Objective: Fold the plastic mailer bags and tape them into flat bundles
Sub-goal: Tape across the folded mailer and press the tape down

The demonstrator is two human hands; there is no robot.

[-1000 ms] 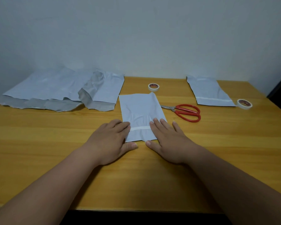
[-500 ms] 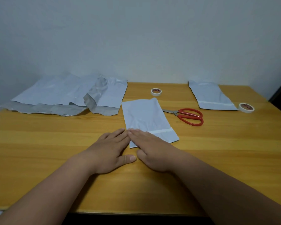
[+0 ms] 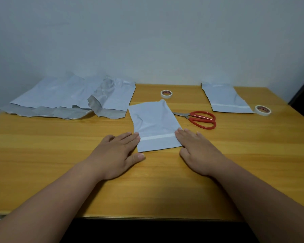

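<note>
Plastic, thin and pale grey, is the material of the folded mailer bundle [image 3: 154,125], which lies flat in the middle of the wooden table [image 3: 42,155], with a strip of white tape [image 3: 157,137] across its near part. The left hand [image 3: 115,155] lies palm down at the near left corner of the bundle, fingers straight and together, the fingertips touching its left edge beside the tape; it grips nothing. The right hand [image 3: 198,151] lies the same way at the near right edge, fingers straight and slightly spread, pressing and not holding.

I judge this bundle to be very light, soft and slippery. It has no stiffness of its own, so the folds probably want to spring open where the tape does not hold them; the far corner already stands up a little. On the smooth wood it can slide easily under a push from one side. It seems best to handle it with flat palms from both sides, and to lift it by pinching a taped edge, where the layers are kept together.

More unfolded mailer bags [image 3: 63,97] wait at the far left, and a finished bundle [image 3: 225,99] lies at the far right. Red scissors [image 3: 200,119] are just beside the middle bundle, with one tape roll [image 3: 166,94] behind it and another tape roll [image 3: 262,110] near the right edge.
</note>
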